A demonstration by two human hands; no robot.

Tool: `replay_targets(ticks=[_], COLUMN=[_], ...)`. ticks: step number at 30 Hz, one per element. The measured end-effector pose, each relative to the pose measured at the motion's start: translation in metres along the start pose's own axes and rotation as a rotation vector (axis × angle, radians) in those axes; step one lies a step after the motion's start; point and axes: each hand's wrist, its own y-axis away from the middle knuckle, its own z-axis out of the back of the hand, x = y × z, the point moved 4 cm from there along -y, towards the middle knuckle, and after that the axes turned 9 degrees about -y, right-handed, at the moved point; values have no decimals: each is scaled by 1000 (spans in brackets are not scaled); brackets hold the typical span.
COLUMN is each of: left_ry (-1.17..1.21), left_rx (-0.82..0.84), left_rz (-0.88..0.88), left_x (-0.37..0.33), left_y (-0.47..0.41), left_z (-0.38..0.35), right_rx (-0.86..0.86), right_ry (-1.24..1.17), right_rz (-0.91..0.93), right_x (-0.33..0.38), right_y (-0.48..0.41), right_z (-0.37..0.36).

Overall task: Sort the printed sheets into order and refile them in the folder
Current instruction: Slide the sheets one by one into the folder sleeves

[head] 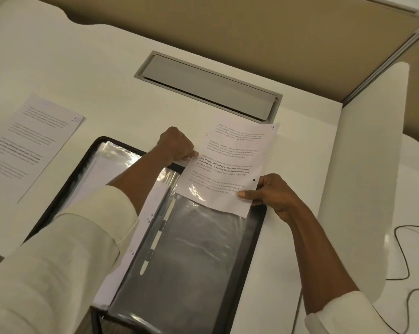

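From the head view, an open folder (64,189) lies on the counter (107,75). A printed sheet (235,162) marked 9 sits partly inside its clear sleeve (203,249). The right hand (272,195) has a pinching grip on the sheet's near corner. The left hand (177,145) has a curled grip on the sleeve's top edge. A second sheet (32,143), marked 10, lies well apart at left.

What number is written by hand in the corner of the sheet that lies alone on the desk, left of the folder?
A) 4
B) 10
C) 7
B: the sheet left of the folder has a handwritten 10 in its top right corner.
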Motion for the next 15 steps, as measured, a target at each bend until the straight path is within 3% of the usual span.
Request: replay_targets(ticks=[8, 15], left_ry=[-27, -70], left_rx=[122, 101], left_rz=[-64, -133], left_x=[7, 14], left_y=[-9, -9], left_z=[0, 10], right_rx=[-17, -256], right_ry=[-3, -25], right_rz=[6, 85], right_x=[0, -2], right_y=[4, 7], right_z=[7, 18])
